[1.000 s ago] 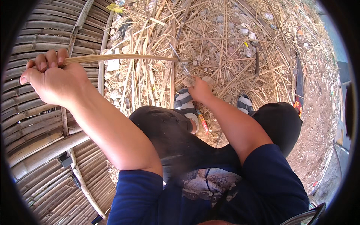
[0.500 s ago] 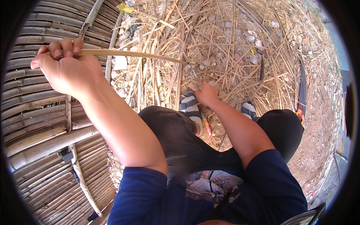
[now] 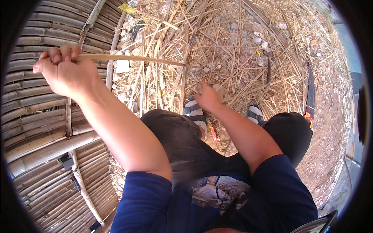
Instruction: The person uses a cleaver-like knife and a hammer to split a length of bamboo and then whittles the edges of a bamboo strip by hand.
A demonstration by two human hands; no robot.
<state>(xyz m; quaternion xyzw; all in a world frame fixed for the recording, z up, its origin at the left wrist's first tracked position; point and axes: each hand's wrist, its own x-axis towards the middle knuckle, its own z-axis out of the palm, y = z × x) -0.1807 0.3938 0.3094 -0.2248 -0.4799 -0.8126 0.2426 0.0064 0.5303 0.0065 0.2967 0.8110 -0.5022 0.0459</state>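
My left hand (image 3: 70, 72) is raised at the left with its fingers closed round one end of a long bamboo strip (image 3: 128, 58). The strip runs nearly level to the right, bowing slightly down at its far end. Low over the ground, my right hand (image 3: 208, 98) is closed on the handle of a knife, the handle mostly hidden by the fingers. The thin knife blade (image 3: 191, 72) points up and to the left from that hand. The strip's free end lies against or just over the blade; I cannot tell whether they touch.
Bamboo splints and shavings (image 3: 229, 54) litter the ground ahead. A bamboo-slat wall (image 3: 39, 112) stands close on the left. My sandalled foot (image 3: 194, 110) is just beside my right hand. A handsaw (image 3: 310, 93) lies at the right, and a red wrapper (image 3: 211, 131) near my foot.
The strip has shifted a little left and shows a narrower side. The knife hand has moved slightly left, its blade leaning more to the left. Both hands keep their hold.
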